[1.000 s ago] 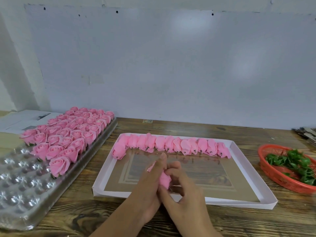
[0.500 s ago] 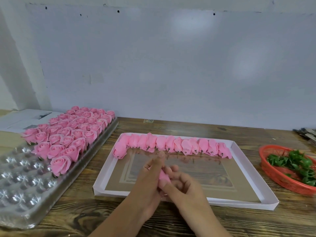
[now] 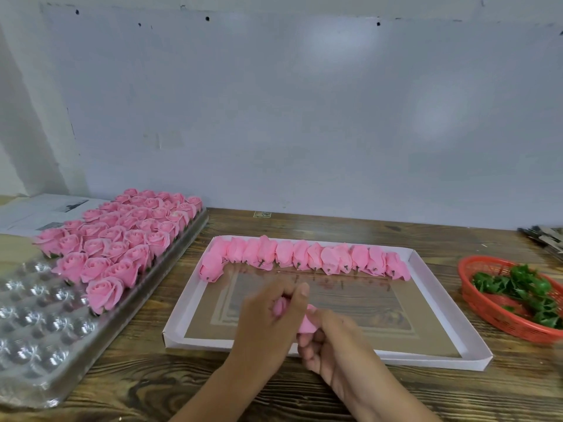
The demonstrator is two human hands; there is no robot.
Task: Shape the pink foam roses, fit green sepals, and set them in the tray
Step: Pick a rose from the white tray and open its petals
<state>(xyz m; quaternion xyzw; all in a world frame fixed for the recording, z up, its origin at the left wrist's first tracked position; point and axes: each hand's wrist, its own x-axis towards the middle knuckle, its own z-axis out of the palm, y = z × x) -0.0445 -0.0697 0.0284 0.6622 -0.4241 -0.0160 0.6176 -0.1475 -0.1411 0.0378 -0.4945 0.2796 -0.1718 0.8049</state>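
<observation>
Both hands have slid toward five o'clock: left hand [image 3: 268, 318] and right hand [image 3: 332, 345] pinch one pink foam rose [image 3: 300, 319] above the white box [image 3: 195, 303]. Best coax petals lightly; the tray [image 3: 170, 263] waits at nine o'clock.

We hold one pink rose [image 3: 300, 318] in both hands over the near edge of the white tray [image 3: 451, 359]: left hand [image 3: 268, 324] pinches its petals, right hand [image 3: 332, 345] grips its base. Along the white tray's far edge lies a row of buds [image 3: 304, 258]. Left of it, finished roses [image 3: 122, 236] fill a clear plastic tray [image 3: 33, 339]. Right of it, a red basket [image 3: 499, 315] holds green sepals [image 3: 518, 287].
</observation>
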